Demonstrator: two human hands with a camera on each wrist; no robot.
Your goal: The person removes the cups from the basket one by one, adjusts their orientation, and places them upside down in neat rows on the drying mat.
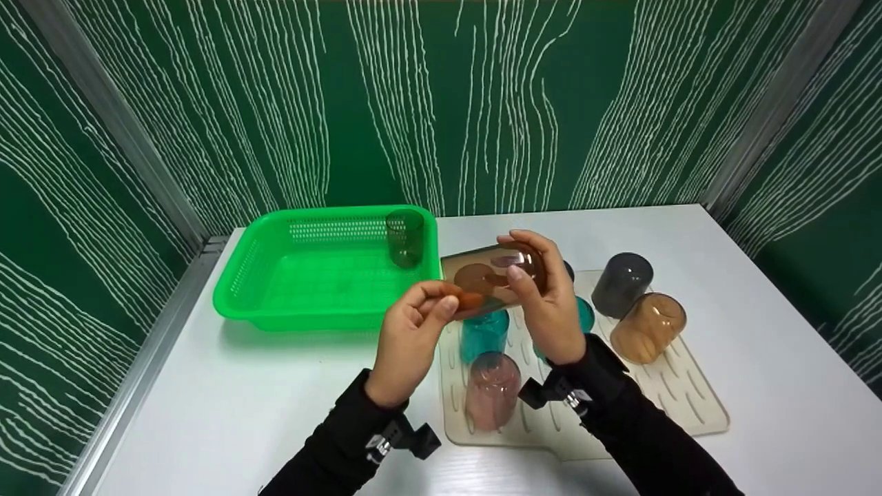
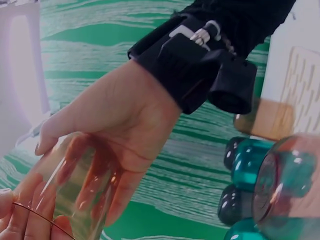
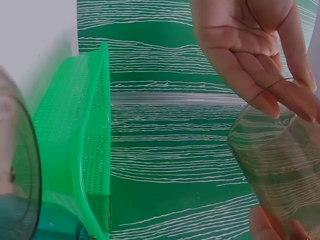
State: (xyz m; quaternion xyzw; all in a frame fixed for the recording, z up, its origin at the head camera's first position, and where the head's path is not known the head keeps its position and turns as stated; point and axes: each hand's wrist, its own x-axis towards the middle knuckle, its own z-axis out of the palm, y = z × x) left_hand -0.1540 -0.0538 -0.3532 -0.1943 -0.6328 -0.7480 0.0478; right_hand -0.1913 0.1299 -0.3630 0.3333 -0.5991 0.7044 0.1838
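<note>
Both hands hold a brown see-through glass tilted on its side above the drying mat, its open end toward the left. My left hand pinches the rim between thumb and fingers, with fingertips seen through the glass wall. Around the closed end curl the thumb and fingers of my right hand. In the left wrist view the right palm lies along the glass. The right wrist view shows left fingers at the rim of the glass.
On the beige drying mat stand upside-down glasses: pink, teal, grey and amber; others are partly hidden behind the right hand. A green basket at the left contains a dark glass. Patterned green walls enclose the white table.
</note>
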